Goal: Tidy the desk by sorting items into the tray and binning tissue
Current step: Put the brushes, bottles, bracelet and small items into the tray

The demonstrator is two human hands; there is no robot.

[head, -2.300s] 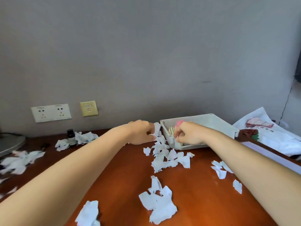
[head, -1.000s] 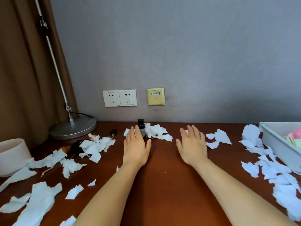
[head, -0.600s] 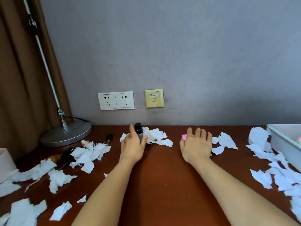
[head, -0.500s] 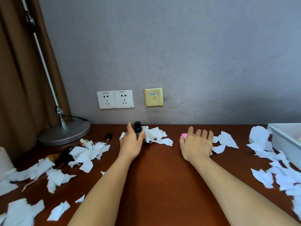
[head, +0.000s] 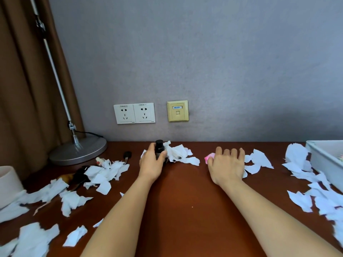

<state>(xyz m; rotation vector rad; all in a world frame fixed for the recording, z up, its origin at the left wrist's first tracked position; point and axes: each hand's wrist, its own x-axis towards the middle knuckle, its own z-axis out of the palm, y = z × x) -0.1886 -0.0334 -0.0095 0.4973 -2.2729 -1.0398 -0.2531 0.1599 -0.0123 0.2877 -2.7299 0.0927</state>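
My left hand grips a small black-capped bottle standing at the back of the brown desk, beside a clump of white tissue. My right hand lies over a small pink item, thumb and fingers curling onto it; most of the item is hidden. Torn tissue scraps lie in several heaps, one to the left and one to the right. The white tray sits at the right edge with tissue against its wall.
A desk lamp's round metal base stands back left by a brown curtain. A pale round bin shows at the far left. Small dark items lie among the left tissue. Wall sockets sit above the desk.
My view swung left from the tray. My left hand slid forward and closed round the bottle. My right hand moved forward onto the pink item and its fingers curled.
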